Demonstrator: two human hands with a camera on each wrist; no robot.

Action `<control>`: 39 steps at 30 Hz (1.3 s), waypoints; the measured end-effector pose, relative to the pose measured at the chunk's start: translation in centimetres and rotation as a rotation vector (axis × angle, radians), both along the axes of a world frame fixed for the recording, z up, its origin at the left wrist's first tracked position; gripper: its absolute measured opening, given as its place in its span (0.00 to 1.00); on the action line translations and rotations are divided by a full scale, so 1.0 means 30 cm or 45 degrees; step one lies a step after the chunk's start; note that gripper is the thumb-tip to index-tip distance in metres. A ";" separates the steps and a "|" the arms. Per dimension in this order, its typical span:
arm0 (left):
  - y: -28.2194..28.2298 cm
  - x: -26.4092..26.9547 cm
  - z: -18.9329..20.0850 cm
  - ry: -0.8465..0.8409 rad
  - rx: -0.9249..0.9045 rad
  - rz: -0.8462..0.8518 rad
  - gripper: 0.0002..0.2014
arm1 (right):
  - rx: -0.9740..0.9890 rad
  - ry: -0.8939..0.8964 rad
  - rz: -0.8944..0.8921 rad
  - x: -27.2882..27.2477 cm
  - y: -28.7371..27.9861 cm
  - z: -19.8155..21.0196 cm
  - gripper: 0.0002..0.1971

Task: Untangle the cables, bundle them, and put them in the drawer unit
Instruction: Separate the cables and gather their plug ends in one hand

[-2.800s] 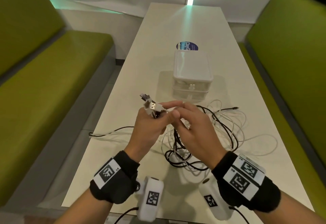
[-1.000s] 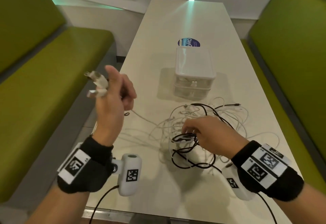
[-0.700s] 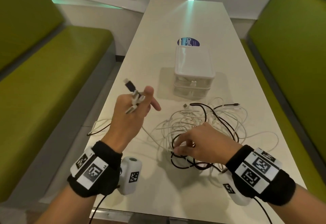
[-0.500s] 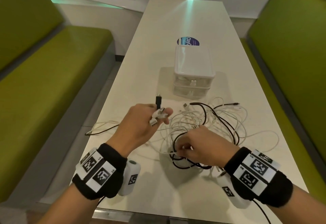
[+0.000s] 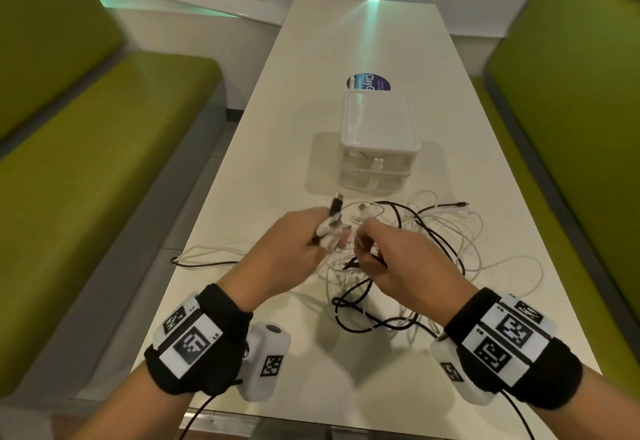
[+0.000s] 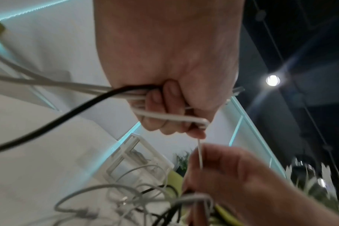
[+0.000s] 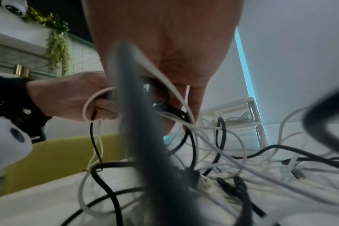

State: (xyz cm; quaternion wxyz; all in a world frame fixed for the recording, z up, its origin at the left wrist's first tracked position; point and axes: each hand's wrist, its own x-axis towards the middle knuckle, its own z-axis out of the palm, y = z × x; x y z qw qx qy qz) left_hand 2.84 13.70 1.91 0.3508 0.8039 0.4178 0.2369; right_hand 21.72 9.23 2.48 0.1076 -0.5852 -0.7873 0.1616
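A tangle of white and black cables [image 5: 429,242] lies on the white table [image 5: 298,121] in front of the clear drawer unit [image 5: 379,149]. My left hand [image 5: 294,249] grips several cable ends, a black plug [image 5: 336,206] and white plugs sticking up from its fingers; the left wrist view shows white and black cables [image 6: 99,90] clamped in its curled fingers [image 6: 161,107]. My right hand [image 5: 391,256], close beside it, pinches a thin white cable [image 6: 200,154] and lifts black and white strands [image 7: 184,116] off the pile.
Green benches [image 5: 104,162] run along both sides of the table. A round blue sticker [image 5: 369,81] lies behind the drawer unit. One black-and-white cable pair [image 5: 204,259] trails to the table's left edge. The drawers look pushed in, with a white cable in the upper one.
My left hand came down from high on the left and back to the middle, still holding the plugs. My right hand rose off the pile and met it.
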 end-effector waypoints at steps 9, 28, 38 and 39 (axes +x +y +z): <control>0.065 -0.097 0.173 -1.187 -0.352 0.395 0.19 | 0.084 0.146 -0.081 0.030 0.028 0.007 0.08; -0.016 0.019 -0.005 0.471 0.446 -0.017 0.09 | 0.086 -0.169 0.107 -0.021 0.003 0.005 0.05; 0.068 -0.092 0.109 -0.517 0.571 0.630 0.14 | -0.009 0.120 -0.133 0.035 0.014 -0.026 0.11; 0.082 -0.118 0.133 -0.714 0.483 0.729 0.15 | -0.040 0.119 -0.146 0.041 0.010 -0.032 0.11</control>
